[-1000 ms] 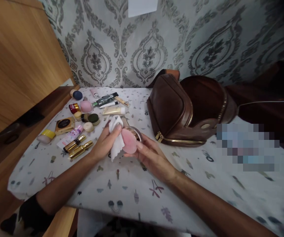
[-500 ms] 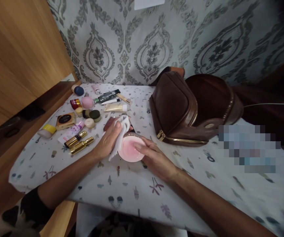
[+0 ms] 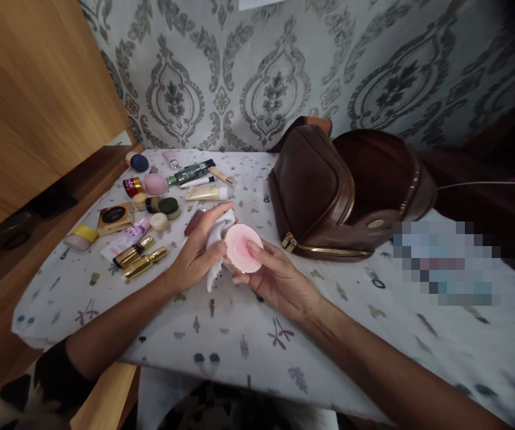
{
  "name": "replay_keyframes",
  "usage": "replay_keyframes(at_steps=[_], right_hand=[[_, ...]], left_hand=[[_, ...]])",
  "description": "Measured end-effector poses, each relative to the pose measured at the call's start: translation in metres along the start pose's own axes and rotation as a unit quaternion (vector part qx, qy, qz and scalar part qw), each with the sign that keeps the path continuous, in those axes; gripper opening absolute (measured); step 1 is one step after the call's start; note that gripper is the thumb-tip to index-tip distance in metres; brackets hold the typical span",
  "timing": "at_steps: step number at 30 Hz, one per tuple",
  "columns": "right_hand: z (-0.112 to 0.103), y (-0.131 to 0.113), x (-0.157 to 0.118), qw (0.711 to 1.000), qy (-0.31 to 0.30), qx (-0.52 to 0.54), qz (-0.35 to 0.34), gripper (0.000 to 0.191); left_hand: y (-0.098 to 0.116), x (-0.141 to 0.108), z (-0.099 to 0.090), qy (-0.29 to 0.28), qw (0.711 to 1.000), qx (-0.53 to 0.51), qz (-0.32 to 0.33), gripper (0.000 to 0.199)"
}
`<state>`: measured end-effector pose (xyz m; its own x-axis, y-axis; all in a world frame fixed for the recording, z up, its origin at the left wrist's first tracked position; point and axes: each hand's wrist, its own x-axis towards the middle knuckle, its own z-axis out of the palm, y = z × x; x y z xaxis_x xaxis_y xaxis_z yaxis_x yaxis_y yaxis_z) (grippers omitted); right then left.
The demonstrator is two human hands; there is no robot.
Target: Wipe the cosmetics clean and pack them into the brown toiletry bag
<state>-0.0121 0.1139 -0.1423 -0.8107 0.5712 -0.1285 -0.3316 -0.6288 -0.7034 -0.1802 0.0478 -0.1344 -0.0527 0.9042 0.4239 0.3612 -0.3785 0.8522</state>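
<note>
Near the middle of the patterned table, my right hand point(image 3: 279, 280) grips a round pink container point(image 3: 241, 249), its thumb lying on the pink face. My left hand point(image 3: 198, 254) holds a white cloth point(image 3: 216, 263) against the container's left side. Part of the cloth is hidden behind the left fingers. A dark reddish item point(image 3: 195, 222) lies just behind my left hand, partly covered. To the left are two gold tubes point(image 3: 145, 263), a cream round jar point(image 3: 159, 223) and a dark green-lidded jar point(image 3: 169, 208).
A brown leather bag point(image 3: 315, 191) stands unzipped at the right rear of the table point(image 3: 248, 364). Several cosmetics, including a pink sponge point(image 3: 155, 184) and a cream tube point(image 3: 206, 193), lie at the back left. A blurred-out item point(image 3: 449, 263) lies at the right.
The pink container has tilted and risen slightly in my right hand. The cloth and my left fingers have shifted along its left side. The view has moved a little.
</note>
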Motion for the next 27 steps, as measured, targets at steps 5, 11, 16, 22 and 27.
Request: replay_keyframes(at_steps=[5, 11, 16, 22, 27], right_hand=[[0.001, -0.002, 0.0, 0.999, 0.027, 0.035, 0.004, 0.036], [0.002, -0.001, -0.001, 1.0, 0.012, -0.016, 0.014, 0.045], [0.002, -0.003, -0.001, 1.0, 0.012, -0.01, 0.008, 0.045], [0.0, -0.003, 0.0, 0.999, 0.007, 0.022, 0.022, 0.033], [-0.003, 0.0, 0.001, 0.998, -0.026, 0.032, 0.054, 0.031]], left_hand=[[-0.012, -0.002, 0.001, -0.006, 0.994, 0.086, 0.061, 0.111], [-0.011, -0.002, 0.001, 0.004, 0.988, 0.143, 0.05, 0.118], [-0.008, -0.002, 0.0, 0.021, 0.991, 0.127, 0.035, 0.106], [-0.004, -0.002, 0.0, 0.006, 0.99, 0.137, 0.039, 0.072], [0.002, -0.001, 0.0, -0.002, 0.984, 0.158, 0.078, 0.059]])
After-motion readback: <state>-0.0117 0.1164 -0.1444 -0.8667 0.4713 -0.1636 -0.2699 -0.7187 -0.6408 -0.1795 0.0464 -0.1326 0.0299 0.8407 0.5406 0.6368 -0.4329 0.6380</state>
